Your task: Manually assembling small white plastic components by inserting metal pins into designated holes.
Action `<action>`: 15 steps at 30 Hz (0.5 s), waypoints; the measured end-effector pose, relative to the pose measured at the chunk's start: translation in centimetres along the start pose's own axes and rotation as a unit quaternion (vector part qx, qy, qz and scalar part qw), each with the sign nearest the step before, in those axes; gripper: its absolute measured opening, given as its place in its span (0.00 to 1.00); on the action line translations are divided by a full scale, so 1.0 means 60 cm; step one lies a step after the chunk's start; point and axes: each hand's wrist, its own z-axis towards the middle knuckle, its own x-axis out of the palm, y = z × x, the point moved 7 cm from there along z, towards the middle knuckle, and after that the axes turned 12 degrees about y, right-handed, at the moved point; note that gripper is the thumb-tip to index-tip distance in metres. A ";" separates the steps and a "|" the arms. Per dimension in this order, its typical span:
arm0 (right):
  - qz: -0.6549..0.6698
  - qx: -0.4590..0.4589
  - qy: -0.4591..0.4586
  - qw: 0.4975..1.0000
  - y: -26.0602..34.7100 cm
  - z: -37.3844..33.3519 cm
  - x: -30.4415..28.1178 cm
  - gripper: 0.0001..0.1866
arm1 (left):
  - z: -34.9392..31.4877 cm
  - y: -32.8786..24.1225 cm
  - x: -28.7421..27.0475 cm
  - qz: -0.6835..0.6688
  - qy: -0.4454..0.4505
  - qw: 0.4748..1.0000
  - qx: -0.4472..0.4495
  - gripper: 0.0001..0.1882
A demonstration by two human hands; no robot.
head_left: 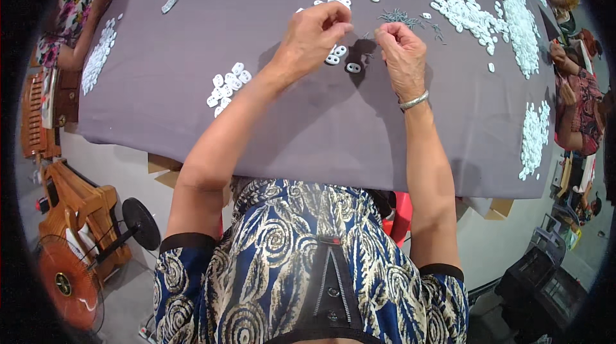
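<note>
My left hand (311,36) is held over the table with thumb and fingertips pinched together; anything between them is too small to make out. My right hand (405,58), with a silver bracelet (414,101) at the wrist, is also pinched, and its fingertips hide what they hold. Between and below the hands lie a few white oval pieces (335,55) with two dark holes each. One such white piece (353,68) sits in the hands' shadow. Just beyond my right fingertips is a loose heap of thin dark-grey slivers (396,18), possibly screws.
A grey cloth (308,132) covers the table. White pieces form a small cluster (226,90) left of my left forearm and large heaps (468,17) at the right. A clear crumpled item (170,3) lies far left. Other people's arms (83,36) rest at both sides. A fan (67,280) stands lower left.
</note>
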 end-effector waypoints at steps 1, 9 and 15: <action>-0.005 0.004 0.000 1.000 0.001 0.000 0.002 0.03 | -0.003 -0.003 -0.001 0.001 -0.002 1.000 0.000 0.06; -0.036 -0.021 0.041 0.998 0.013 -0.002 0.014 0.02 | -0.019 0.019 0.011 -0.104 -0.036 0.994 -0.007 0.09; -0.076 -0.064 0.138 0.985 0.022 -0.019 0.054 0.01 | -0.011 0.023 0.023 -0.204 -0.012 0.979 -0.025 0.07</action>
